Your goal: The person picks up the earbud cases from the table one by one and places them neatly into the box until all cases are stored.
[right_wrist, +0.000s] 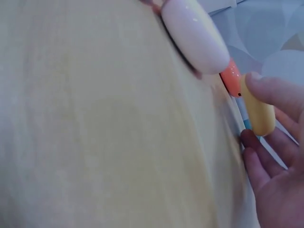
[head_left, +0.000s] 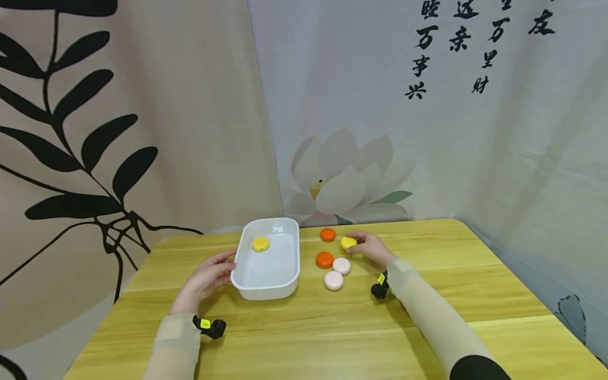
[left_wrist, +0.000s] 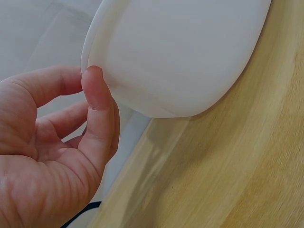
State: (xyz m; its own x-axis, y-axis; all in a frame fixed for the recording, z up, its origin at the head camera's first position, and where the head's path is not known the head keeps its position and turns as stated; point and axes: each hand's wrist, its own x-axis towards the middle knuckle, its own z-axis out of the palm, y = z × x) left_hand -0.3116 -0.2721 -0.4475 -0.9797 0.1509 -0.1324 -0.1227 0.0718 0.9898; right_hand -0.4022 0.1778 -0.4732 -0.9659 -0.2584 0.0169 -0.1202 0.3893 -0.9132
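Note:
My left hand pinches the left wall of a white rectangular tray, with thumb and fingers at its rim in the left wrist view. Inside the tray lies one yellow round piece. Right of it, my right hand holds a second yellow round piece between thumb and fingers, at or just above the table; the contact cannot be made out. Two orange round pieces, a far one and a nearer one, and two pale pink ones, one behind the other, lie between tray and right hand.
The wooden table reaches back to a hanging cloth printed with leaves, a lotus and characters. A black device with a yellow label is strapped on the left wrist, another on the right wrist.

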